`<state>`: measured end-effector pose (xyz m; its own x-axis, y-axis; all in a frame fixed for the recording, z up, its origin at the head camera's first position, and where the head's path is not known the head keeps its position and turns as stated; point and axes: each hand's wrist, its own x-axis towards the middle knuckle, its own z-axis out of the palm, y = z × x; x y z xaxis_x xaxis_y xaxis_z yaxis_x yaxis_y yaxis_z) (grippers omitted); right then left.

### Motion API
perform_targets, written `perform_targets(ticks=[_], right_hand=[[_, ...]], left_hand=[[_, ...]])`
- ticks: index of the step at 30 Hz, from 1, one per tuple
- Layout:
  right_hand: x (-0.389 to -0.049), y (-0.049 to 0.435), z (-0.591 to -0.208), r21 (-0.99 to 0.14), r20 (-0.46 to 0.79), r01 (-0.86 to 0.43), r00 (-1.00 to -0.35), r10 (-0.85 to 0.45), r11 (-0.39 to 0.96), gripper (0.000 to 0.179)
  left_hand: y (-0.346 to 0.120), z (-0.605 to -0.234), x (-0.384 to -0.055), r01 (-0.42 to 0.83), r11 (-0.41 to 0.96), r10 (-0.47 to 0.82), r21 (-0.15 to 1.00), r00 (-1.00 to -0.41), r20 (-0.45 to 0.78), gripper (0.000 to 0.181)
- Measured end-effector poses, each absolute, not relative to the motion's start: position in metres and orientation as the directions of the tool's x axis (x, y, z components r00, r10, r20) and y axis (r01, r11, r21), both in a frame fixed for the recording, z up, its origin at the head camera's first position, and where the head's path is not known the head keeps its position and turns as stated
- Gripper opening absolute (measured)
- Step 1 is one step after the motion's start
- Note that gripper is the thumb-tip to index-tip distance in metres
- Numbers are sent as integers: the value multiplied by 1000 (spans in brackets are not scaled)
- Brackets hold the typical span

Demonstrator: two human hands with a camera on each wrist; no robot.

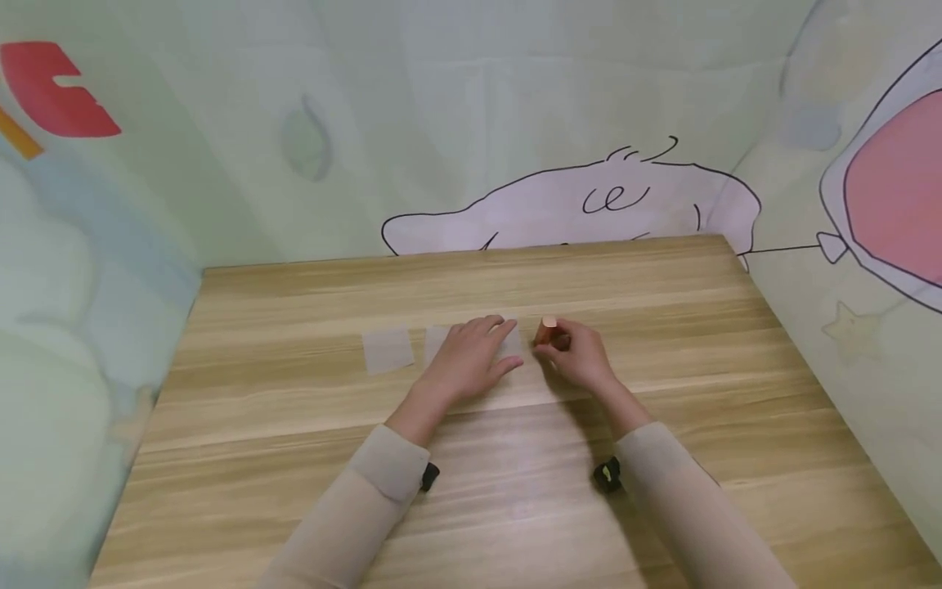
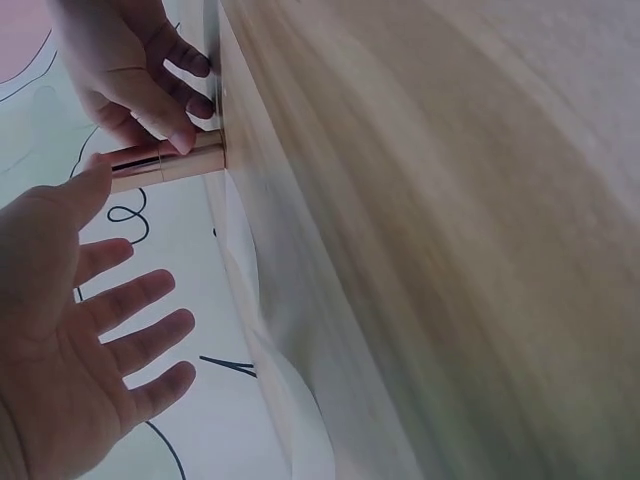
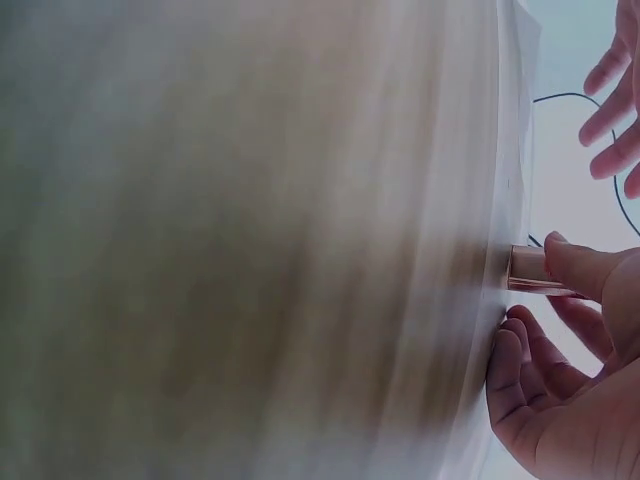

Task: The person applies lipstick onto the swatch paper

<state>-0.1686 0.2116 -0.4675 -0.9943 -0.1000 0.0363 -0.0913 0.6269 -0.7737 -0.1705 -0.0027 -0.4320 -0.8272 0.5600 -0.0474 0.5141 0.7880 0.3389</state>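
Note:
A shiny rose-gold lipstick tube [image 1: 545, 330] stands upright on the wooden table, its base at the surface. My right hand [image 1: 581, 356] pinches it between thumb and fingers from the right side; the tube shows between them in the right wrist view [image 3: 530, 268]. To the left, my left hand [image 1: 471, 356] hovers over thin white paper squares with its fingers spread and holds nothing. It partly hides the middle square [image 1: 435, 337] and the right square [image 1: 512, 342]. The left square [image 1: 388, 350] lies flat in plain sight.
The wooden table [image 1: 294, 425] reaches back to a cloth backdrop [image 1: 441, 123] printed with cartoon drawings. Paper edges [image 2: 290, 390] curl up slightly from the surface in the left wrist view. A dark band [image 1: 607, 474] sits at the right sleeve.

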Motion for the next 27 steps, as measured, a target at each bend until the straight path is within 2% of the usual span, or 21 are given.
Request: perform_targets(ticks=[5,14,27], right_hand=[[-171,210,-468,-754,35,-98,-993,-110,649,10],[-170,209,-464,-563,186,-270,-962,-199,781,28],[-164,196,-453,-546,299,-416,-908,-294,728,22]], left_hand=[[-3,-431,-170,509,792,556,337,-829,-53,66],[-8,-429,-170,511,801,549,312,-835,-42,65],[-22,-429,-167,497,791,531,357,-848,5,63]])
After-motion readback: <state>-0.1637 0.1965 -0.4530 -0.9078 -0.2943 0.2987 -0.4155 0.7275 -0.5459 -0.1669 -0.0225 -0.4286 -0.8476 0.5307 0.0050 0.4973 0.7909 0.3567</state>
